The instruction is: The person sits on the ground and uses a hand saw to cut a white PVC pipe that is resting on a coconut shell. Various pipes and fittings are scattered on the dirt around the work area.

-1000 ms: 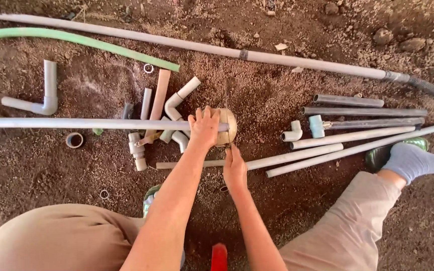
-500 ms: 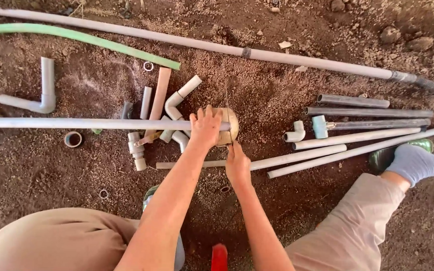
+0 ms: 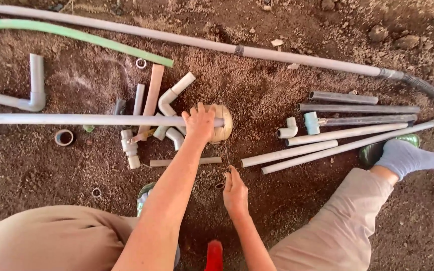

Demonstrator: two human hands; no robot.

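At the bottom centre of the frame a red object [image 3: 214, 253] is seen between the knees. Just above it, the right hand [image 3: 235, 193] is held over the soil with fingers [image 3: 228, 181] loosely together, pinched by a small dark ring [image 3: 220, 185]; whether the ring is gripped cannot be told. Higher up, at the centre, the left hand [image 3: 199, 122] is laid over the end of a long grey pipe [image 3: 76, 119], its fingers spread and pressed down where the pipe meets a round tan ball [image 3: 223, 123]. A cluster of pipe elbows [image 3: 169, 100] lies left of the ball, and cut pipe lengths [image 3: 337, 135] are laid out at the right. Farthest off, a green hose [image 3: 76, 35] is stretched across the upper left.
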